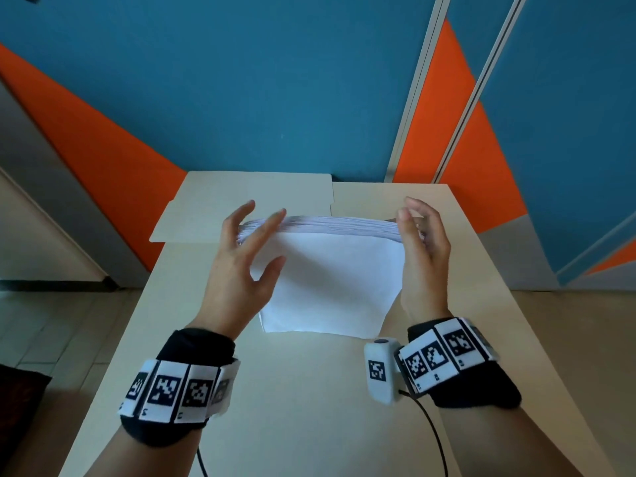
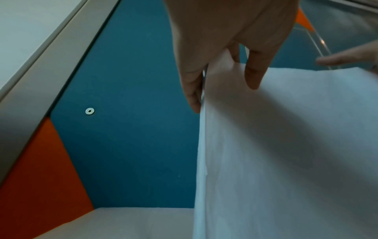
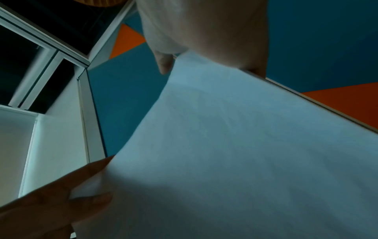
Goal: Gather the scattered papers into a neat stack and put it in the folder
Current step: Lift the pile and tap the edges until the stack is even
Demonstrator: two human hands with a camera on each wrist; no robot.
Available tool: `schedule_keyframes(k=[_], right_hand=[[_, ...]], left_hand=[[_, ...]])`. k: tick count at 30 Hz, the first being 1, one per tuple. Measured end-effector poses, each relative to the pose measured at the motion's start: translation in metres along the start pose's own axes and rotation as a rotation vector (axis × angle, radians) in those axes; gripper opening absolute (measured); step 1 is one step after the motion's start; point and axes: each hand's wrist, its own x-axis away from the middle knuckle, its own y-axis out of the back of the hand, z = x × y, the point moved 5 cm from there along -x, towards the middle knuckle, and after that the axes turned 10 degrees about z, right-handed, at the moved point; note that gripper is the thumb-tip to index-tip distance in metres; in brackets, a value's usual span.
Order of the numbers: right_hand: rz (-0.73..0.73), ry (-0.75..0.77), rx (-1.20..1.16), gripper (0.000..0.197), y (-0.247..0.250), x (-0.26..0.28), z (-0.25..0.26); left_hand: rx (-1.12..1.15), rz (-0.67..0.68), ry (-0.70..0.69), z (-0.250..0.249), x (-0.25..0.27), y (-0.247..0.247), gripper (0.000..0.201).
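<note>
A thick stack of white papers (image 1: 327,277) stands on its lower edge on the beige table (image 1: 292,390), leaning towards me. My left hand (image 1: 261,235) is at its upper left corner, fingers straight and spread, the thumb in front of the sheets. In the left wrist view the papers (image 2: 286,145) fill the right side and my left thumb lies against them. My right hand (image 1: 416,222) pinches the upper right corner, thumb in front and curled fingers behind. A beige folder (image 1: 220,204) lies open and flat at the table's far end, behind the stack.
A blue and orange wall (image 1: 275,80) rises right behind the table's far edge. The folder overhangs the table's left side. Tiled floor (image 1: 51,332) lies to the left. Bare tabletop stretches between the stack and me.
</note>
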Motion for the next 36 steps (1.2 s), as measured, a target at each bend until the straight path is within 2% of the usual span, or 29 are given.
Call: schedule_keyframes(k=[2, 5, 8, 9, 11, 13, 15, 16, 18, 21, 23, 24, 26, 28, 29, 30, 32, 33, 36], right_hand=[[-0.045, 0.027, 0.023, 0.018, 0.0, -0.003, -0.001], [-0.083, 0.027, 0.045, 0.018, 0.005, -0.006, -0.005], [-0.046, 0.061, 0.05, 0.016, 0.001, -0.005, 0.0], [-0.025, 0.078, 0.051, 0.02, -0.001, -0.004, 0.002], [0.019, 0.105, 0.096, 0.035, 0.0, -0.005, 0.004], [0.083, 0.126, 0.189, 0.04, 0.005, -0.007, 0.006], [0.165, 0.148, 0.243, 0.033, 0.007, -0.01, 0.006], [0.193, 0.164, 0.273, 0.03, 0.007, -0.013, 0.008], [0.198, 0.233, 0.428, 0.04, 0.008, -0.02, 0.014], [0.244, 0.403, 0.845, 0.055, 0.001, -0.027, 0.038], [0.373, 0.44, 1.03, 0.064, -0.016, -0.024, 0.056], [0.465, 0.421, 1.086, 0.075, -0.028, -0.02, 0.064], [0.641, 0.313, 1.118, 0.097, -0.05, -0.013, 0.071], [0.708, 0.201, 1.109, 0.102, -0.059, -0.014, 0.066], [0.699, 0.131, 1.098, 0.095, -0.058, -0.018, 0.062], [0.673, 0.074, 1.063, 0.08, -0.054, -0.022, 0.057], [0.642, 0.031, 0.971, 0.035, -0.046, -0.026, 0.05], [0.62, 0.02, 0.906, 0.024, -0.041, -0.026, 0.047], [0.555, -0.01, 0.698, 0.016, -0.022, -0.024, 0.043]], left_hand=[[-0.001, 0.024, -0.003, -0.001, 0.0, 0.001, 0.051], [0.015, 0.005, -0.001, 0.0, -0.002, 0.003, 0.042], [0.024, -0.041, -0.001, -0.004, -0.005, 0.003, 0.043], [0.046, -0.056, 0.008, -0.005, -0.006, 0.003, 0.047], [0.199, -0.084, 0.087, 0.003, -0.006, 0.002, 0.063], [0.516, -0.056, 0.229, 0.02, -0.006, -0.003, 0.074], [0.829, 0.028, 0.334, 0.032, -0.004, -0.013, 0.057], [0.9, 0.056, 0.372, 0.034, -0.005, -0.019, 0.043], [0.891, 0.048, 0.396, 0.033, -0.009, -0.024, 0.015], [0.81, -0.004, 0.32, 0.018, -0.023, -0.019, 0.024], [0.746, -0.011, 0.244, 0.001, -0.034, -0.012, 0.011], [0.711, 0.0, 0.197, -0.009, -0.04, -0.009, 0.005], [0.611, 0.026, 0.089, -0.028, -0.049, -0.007, 0.014], [0.542, 0.045, 0.007, -0.042, -0.056, -0.005, 0.018], [0.515, 0.059, -0.009, -0.046, -0.057, -0.004, 0.02], [0.484, 0.076, -0.016, -0.047, -0.059, -0.005, 0.021], [0.477, 0.119, 0.004, -0.042, -0.056, -0.006, 0.014], [0.502, 0.142, 0.025, -0.036, -0.051, -0.006, 0.009], [0.435, 0.181, 0.108, 0.002, -0.03, -0.008, 0.014]])
